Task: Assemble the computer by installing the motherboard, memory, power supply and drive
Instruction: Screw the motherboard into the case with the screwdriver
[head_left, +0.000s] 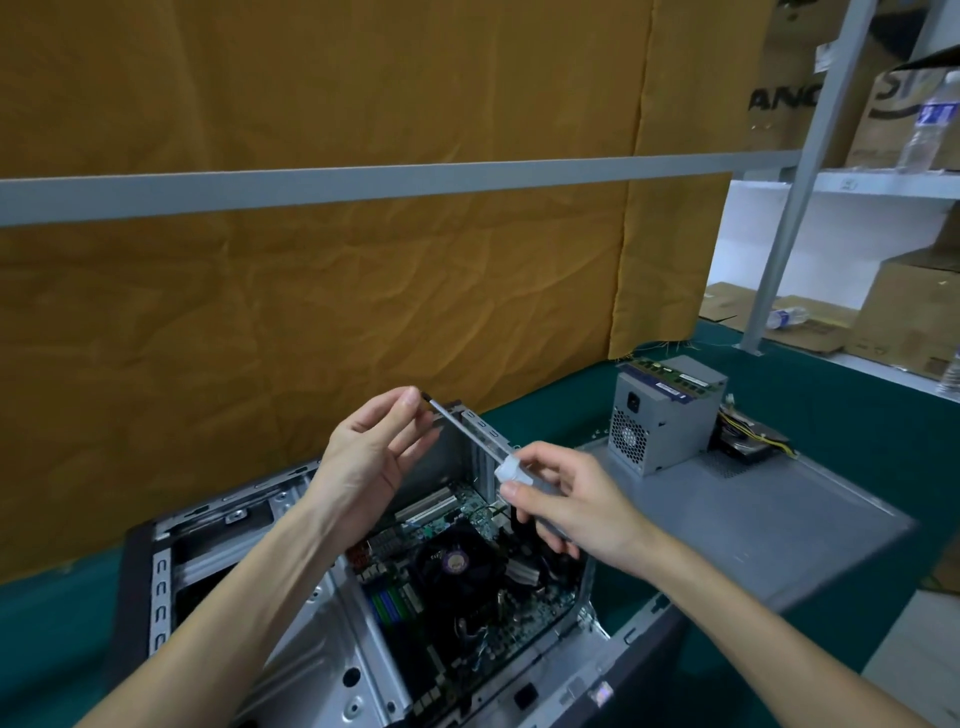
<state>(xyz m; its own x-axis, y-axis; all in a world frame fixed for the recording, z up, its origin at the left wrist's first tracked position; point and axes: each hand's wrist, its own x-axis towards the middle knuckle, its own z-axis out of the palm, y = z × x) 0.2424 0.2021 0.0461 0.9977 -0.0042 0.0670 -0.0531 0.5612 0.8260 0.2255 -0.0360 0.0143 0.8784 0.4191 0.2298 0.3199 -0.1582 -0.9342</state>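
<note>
An open computer case (291, 670) lies on the green table, with the motherboard (441, 613) and its black CPU fan (457, 566) inside. Above it, my right hand (576, 509) grips the clear handle of a screwdriver (470, 434). My left hand (374, 452) pinches the tip of its metal shaft between thumb and fingers. A grey power supply (660, 415) stands on the case's side panel (769, 514) to the right. Two memory sticks (670, 376) lie on top of the power supply. Behind the power supply a drive (753, 441) lies partly hidden among coloured cables.
A mustard cloth (311, 312) hangs behind the table, crossed by a grey rail (363, 182). Shelving with cardboard boxes (909, 317) and water bottles (930, 124) stands at the right. The green table covering (857, 415) extends to the right of the side panel.
</note>
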